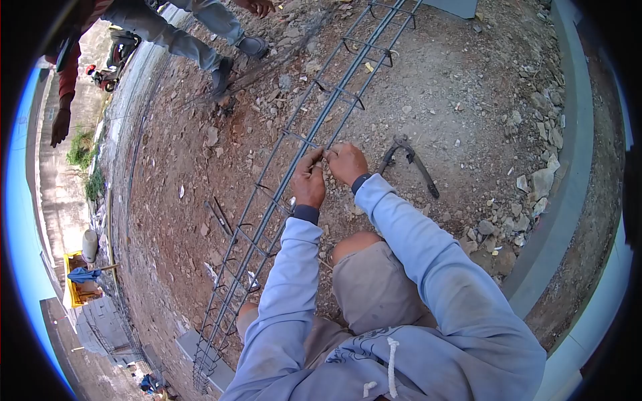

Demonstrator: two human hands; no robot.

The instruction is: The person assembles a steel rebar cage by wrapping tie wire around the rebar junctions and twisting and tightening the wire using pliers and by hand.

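Observation:
A long rebar cage (269, 206) of thin steel rods and square stirrups runs diagonally across the view, from the lower left to the top. Both hands meet at its right side, near a stirrup. My left hand (309, 179) has its fingers pinched together against the rods; what they grip is too small to tell. Touching it, my right hand (346, 164) is also closed, its fingertips by the same rod, and what it holds is hidden. On the dirt to the right lie dark pincers (409, 160) with their handles spread apart.
Another person (194, 33) stands at the upper left, beyond the cage. Short dark metal pieces (219, 217) lie left of the cage. Stones (543, 180) line a concrete edge (576, 134) at the right. A yellow container (79, 281) stands far left.

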